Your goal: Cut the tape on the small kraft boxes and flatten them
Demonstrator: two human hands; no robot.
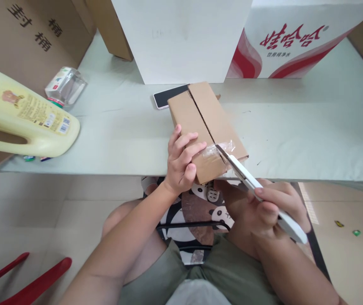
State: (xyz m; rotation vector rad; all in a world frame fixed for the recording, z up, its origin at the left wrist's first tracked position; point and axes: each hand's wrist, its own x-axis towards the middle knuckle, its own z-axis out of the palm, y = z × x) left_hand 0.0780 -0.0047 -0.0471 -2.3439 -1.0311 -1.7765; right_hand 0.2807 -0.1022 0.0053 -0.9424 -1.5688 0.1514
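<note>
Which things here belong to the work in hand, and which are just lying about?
Part of the work:
small cardboard box, under the left hand
clear tape across its seam
knife in the right hand

Lying about:
phone
yellow jug
clear bottle
white-and-red carton

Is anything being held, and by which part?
Right hand: utility knife, by its handle. Left hand rests on the cardboard box, near its left edge; grip unclear.
</note>
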